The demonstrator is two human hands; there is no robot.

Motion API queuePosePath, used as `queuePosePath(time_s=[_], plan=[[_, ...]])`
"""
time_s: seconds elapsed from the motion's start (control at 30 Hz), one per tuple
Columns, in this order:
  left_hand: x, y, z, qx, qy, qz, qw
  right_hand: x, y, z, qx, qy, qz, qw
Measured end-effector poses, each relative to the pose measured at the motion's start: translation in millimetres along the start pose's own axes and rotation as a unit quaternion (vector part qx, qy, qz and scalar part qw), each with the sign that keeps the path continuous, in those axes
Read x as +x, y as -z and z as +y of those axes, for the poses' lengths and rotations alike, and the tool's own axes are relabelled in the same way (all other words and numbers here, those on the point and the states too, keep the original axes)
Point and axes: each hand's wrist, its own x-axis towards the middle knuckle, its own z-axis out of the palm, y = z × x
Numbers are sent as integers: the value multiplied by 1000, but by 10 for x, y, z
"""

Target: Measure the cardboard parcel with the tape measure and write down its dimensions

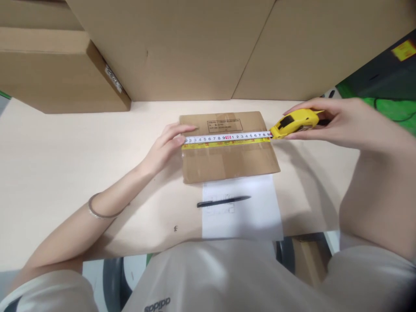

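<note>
A small cardboard box (227, 162) with a printed label lies flat on the table. Across its top stretches the white tape measure blade (211, 138), its numbers rising from left to right, just above a strip of yellow tape (198, 145). My left hand (170, 141) is at the box's left edge, thumb pressed on the blade's end and fingers on the box. My right hand (331, 121) is closed around the yellow tape measure case (297, 122), whose mouth sits at the box's right edge.
Below the box lie a white paper sheet (247, 225) and a black pen (224, 201). Large cardboard boxes (182, 52) stand along the back of the table (146, 229), with another box (58, 73) at the back left. Green material (394, 110) shows at the right.
</note>
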Motion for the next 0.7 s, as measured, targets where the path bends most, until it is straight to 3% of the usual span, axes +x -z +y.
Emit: queuePosePath(time_s=[0.13,0.3,0.4,0.5,0.6,0.63,0.7], plan=[[0,1,32,1,9,1,1000,201,-55,-442,-56,78,24,995],[11,-72,60,-97,39,-7,995,676,-612,-1175,-31,103,-35,994],[39,-55,114,-118,44,-25,992,829,-798,-1402,-37,146,-64,987],[-5,28,331,35,-11,29,999,765,-654,-1390,-15,183,-72,980],[-179,6,727,243,-156,94,953,532,-341,-1243,53,193,-104,974],[-253,-54,861,275,-200,88,936,440,-248,-1193,65,181,-125,973],[-392,-246,1063,308,-264,17,914,270,-123,-1120,65,142,-172,973]])
